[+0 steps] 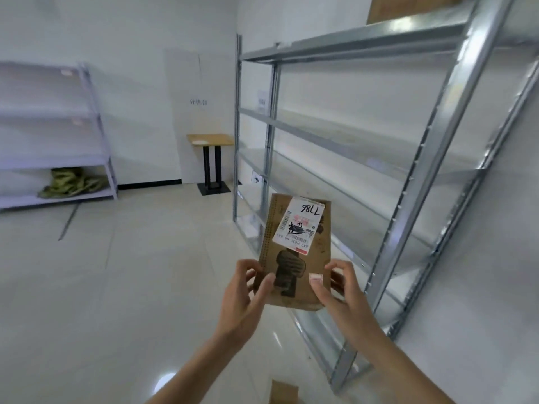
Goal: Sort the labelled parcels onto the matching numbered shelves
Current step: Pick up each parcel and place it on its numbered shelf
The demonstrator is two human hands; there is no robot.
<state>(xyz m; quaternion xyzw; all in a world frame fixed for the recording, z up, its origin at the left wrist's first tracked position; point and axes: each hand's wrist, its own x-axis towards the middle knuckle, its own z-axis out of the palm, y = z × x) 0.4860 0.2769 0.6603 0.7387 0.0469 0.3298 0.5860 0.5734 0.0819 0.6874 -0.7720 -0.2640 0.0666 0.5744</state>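
Holding item: brown paper parcel with white shipping label, pinched at its lower corners by left hand and right hand; raised before steel shelving rack.

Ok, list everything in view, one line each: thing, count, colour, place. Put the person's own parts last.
parcel: one, brown cardboard, held up at centre, before the metal rack.
label: one, white with handwritten digits, upside down on the parcel's upper part.
metal rack: one, silver, right side, along the wall.
cardboard piece: one, brown, on the rack's top tier.
white shelving: one, pale, far left against the wall.
green bundle: one, olive, on the white shelving's bottom tier.
small table: one, wooden top, black legs, by the far wall.
cardboard edge: one, brown, bottom of view.
left hand: one, grip on the parcel's lower left edge.
right hand: one, grip on the parcel's lower right corner.
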